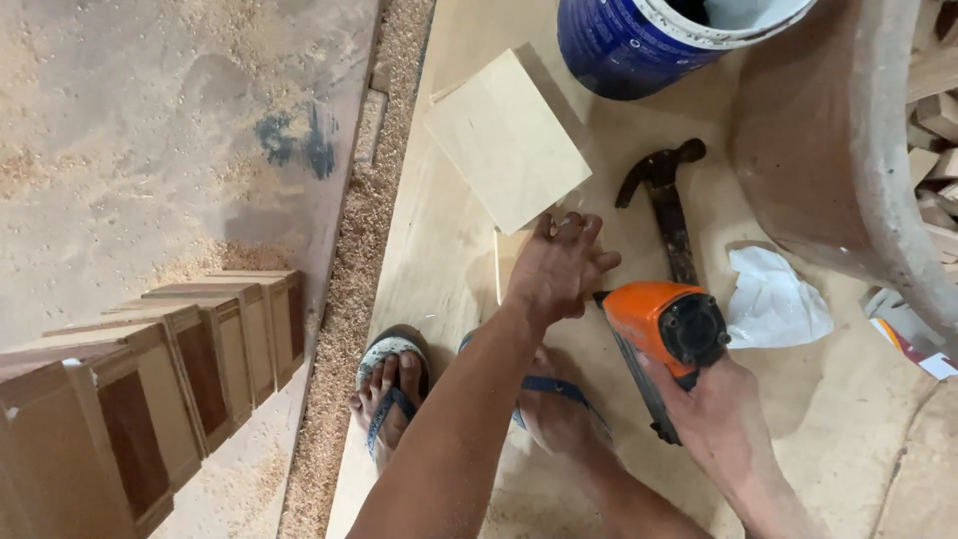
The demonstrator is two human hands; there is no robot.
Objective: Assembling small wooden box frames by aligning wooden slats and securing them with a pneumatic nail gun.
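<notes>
Left hand (555, 268) gripping lower corner of pale square wood panel (506, 140), fingers curled on its edge, panel standing tilted just above hand; right hand (720, 419) wrapping closed around grip of orange nail gun (667, 329), nose pointing toward left hand, just beside it; claw hammer (667, 205) lying above right hand; crumpled white rag (773, 299) beside it; blue bucket (639, 40) farther up; sandalled feet (391, 389) below left hand

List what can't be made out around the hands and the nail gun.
Head view only:
- Nail gun nose: hidden behind the left hand.
- Grip and trigger: covered by the right hand.
- Blue bucket: cut off by the top edge.
- Hammer handle end: hidden behind the nail gun.
</notes>
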